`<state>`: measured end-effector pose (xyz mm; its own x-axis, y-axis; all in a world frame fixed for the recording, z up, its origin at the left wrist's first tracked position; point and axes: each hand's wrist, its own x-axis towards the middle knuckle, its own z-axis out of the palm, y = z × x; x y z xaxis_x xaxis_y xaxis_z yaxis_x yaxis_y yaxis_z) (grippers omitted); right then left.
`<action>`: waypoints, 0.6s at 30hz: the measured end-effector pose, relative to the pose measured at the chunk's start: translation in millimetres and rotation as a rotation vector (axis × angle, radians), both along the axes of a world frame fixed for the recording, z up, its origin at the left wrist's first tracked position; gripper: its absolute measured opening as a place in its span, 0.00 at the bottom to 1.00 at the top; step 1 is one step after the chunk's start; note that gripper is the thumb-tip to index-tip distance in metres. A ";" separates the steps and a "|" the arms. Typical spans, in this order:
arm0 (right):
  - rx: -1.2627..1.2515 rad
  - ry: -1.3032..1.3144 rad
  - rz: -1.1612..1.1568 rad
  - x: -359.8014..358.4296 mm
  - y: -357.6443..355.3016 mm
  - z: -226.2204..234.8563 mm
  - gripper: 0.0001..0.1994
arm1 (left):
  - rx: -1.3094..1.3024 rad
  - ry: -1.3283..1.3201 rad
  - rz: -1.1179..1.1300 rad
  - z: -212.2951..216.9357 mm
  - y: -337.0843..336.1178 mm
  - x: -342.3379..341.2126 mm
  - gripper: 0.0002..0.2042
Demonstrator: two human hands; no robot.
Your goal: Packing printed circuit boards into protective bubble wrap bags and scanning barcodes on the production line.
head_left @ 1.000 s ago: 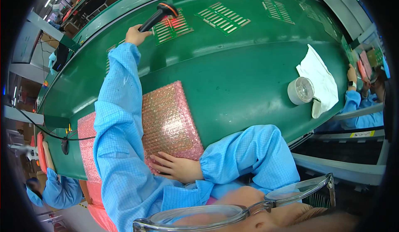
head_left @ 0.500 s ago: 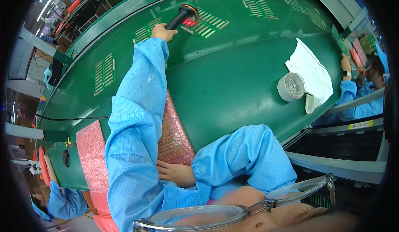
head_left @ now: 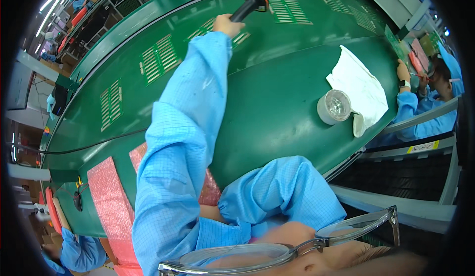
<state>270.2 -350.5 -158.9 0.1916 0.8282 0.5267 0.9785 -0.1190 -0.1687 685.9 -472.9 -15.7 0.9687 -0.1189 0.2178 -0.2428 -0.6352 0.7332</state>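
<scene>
My left hand [head_left: 228,26] grips the handle of a black handheld barcode scanner [head_left: 255,1] with an orange ring round its head. That arm is stretched far over the green work surface. The scanner's head is beside a green circuit board panel [head_left: 290,12] with rows of pale strips. Another panel [head_left: 202,28] lies partly behind my left hand. Close to my body, my right hand [head_left: 212,212] is at the near end of a pink bubble-wrap sheet [head_left: 210,189]. My left sleeve covers its fingers and much of the sheet.
More panels [head_left: 161,59] lie along the far strip. A second pink bubble-wrap piece [head_left: 110,187] is at left. At right, a clear cup [head_left: 334,106] stands by a white cloth [head_left: 363,90]. A black cable [head_left: 99,147] crosses at left. Co-workers sit at right [head_left: 425,112] and lower left.
My left hand has carried the scanner right and farther away, from one panel toward another. The red light on the panel no longer shows. My right fingers have become hidden; the view has shifted slightly.
</scene>
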 end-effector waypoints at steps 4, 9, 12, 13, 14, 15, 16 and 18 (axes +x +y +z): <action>-0.019 0.001 -0.066 23.7 -23.4 0.7 0.21 | -0.057 -0.099 -0.062 -13.7 -70.7 18.2 0.22; -0.034 0.019 -0.122 46.8 -53.6 4.6 0.21 | 0.014 -0.060 -0.062 -35.6 -106.7 40.9 0.19; -0.028 0.033 -0.108 46.2 -59.2 11.9 0.21 | 0.020 0.005 -0.053 -39.0 -93.1 42.0 0.19; -0.022 0.036 -0.090 43.2 -57.5 15.5 0.21 | 0.021 0.009 -0.031 -37.2 -81.4 40.7 0.19; -0.013 0.031 -0.057 40.7 -53.1 21.2 0.21 | 0.022 -0.072 -0.045 -29.1 -62.2 39.9 0.19; -0.004 0.031 -0.029 37.1 -49.4 25.6 0.21 | 0.025 -0.148 -0.063 -19.0 -43.9 33.8 0.20; 0.007 0.031 0.010 31.7 -43.5 30.7 0.20 | 0.035 -0.185 -0.089 -4.9 -17.8 29.2 0.21; 0.029 0.034 0.081 22.6 -34.3 39.8 0.20 | 0.145 -0.308 -0.139 45.2 33.8 4.3 0.21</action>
